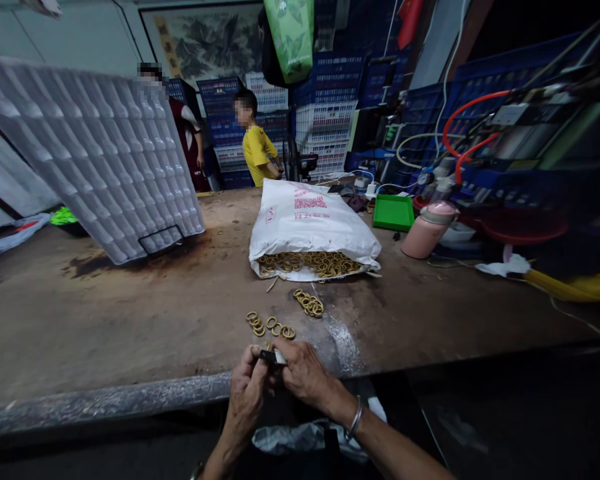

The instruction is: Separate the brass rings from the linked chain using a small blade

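Note:
Just past the table's front edge, my left hand [246,390] and my right hand [307,372] meet with their fingers closed. Between them is a small dark piece [267,356] with a pale part [280,357] beside my right fingers; its kind is too small to tell. A brass-coloured ring [268,345] shows at the fingertips, partly hidden. Beyond the hands lie loose rings in small groups, one group of rings [255,323] to the left and a pile [310,303] farther right. Behind them a white woven sack [310,227] lies with its mouth facing me, full of similar rings [325,264].
A ribbed translucent plastic tray [95,153] stands tilted on the left of the wooden table [180,307]. To the right are a green tray [393,213], a pink bottle [427,232] and a machine with orange hoses [520,127]. Two people stand behind the table, before stacked crates [325,123].

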Demonstrator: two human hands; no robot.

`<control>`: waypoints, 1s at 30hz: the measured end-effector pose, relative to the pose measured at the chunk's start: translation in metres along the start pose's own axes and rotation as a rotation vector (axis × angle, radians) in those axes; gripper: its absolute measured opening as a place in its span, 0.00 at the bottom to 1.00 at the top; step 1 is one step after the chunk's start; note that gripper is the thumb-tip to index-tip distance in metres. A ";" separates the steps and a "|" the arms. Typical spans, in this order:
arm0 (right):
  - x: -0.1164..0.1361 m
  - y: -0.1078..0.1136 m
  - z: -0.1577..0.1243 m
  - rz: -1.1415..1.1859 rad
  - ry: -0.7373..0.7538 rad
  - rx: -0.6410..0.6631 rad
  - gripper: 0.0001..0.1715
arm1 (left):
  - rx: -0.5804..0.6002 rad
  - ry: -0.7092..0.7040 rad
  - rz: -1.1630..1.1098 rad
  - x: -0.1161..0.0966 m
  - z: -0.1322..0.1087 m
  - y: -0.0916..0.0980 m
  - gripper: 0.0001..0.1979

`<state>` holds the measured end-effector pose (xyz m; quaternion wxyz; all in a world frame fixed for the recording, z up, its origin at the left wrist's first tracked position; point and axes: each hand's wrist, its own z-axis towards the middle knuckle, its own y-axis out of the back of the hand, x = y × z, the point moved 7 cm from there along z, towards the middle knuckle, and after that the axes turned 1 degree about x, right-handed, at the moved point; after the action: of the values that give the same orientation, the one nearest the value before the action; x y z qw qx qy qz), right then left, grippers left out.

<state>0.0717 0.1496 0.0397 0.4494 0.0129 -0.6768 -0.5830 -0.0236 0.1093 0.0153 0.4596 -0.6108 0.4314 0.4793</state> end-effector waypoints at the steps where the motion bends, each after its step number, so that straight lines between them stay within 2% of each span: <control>1: 0.000 0.000 0.000 -0.015 -0.002 -0.006 0.19 | 0.001 -0.003 0.007 0.000 0.000 0.000 0.15; 10: 0.002 0.001 0.000 -0.107 -0.060 0.001 0.18 | -0.009 -0.021 0.059 0.000 0.000 0.003 0.15; 13: 0.005 0.000 0.000 -0.091 -0.057 0.045 0.15 | -0.013 -0.029 0.047 -0.001 -0.002 0.004 0.15; 16: 0.005 -0.003 0.002 -0.099 -0.066 0.099 0.14 | -0.033 0.025 0.029 0.000 -0.007 0.006 0.16; 18: 0.000 -0.002 0.007 -0.142 -0.093 0.099 0.15 | -0.036 0.047 0.019 -0.002 -0.013 0.006 0.16; 22: -0.017 0.003 0.025 -0.253 -0.160 0.048 0.17 | 0.055 0.065 -0.098 -0.011 -0.027 -0.004 0.15; 25: -0.021 0.002 0.046 -0.274 -0.125 0.003 0.16 | 0.009 0.147 -0.300 -0.002 -0.026 -0.001 0.15; 28: -0.018 -0.005 0.068 -0.249 -0.095 -0.045 0.14 | -0.094 0.207 -0.431 0.017 -0.014 0.015 0.19; 30: -0.015 -0.011 0.082 -0.230 -0.103 -0.065 0.12 | -0.104 0.242 -0.485 0.031 -0.004 0.025 0.20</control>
<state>0.0235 0.2182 0.0284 0.3443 0.0458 -0.6737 -0.6523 -0.0417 0.0973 -0.0182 0.4738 -0.7719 0.2991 0.3004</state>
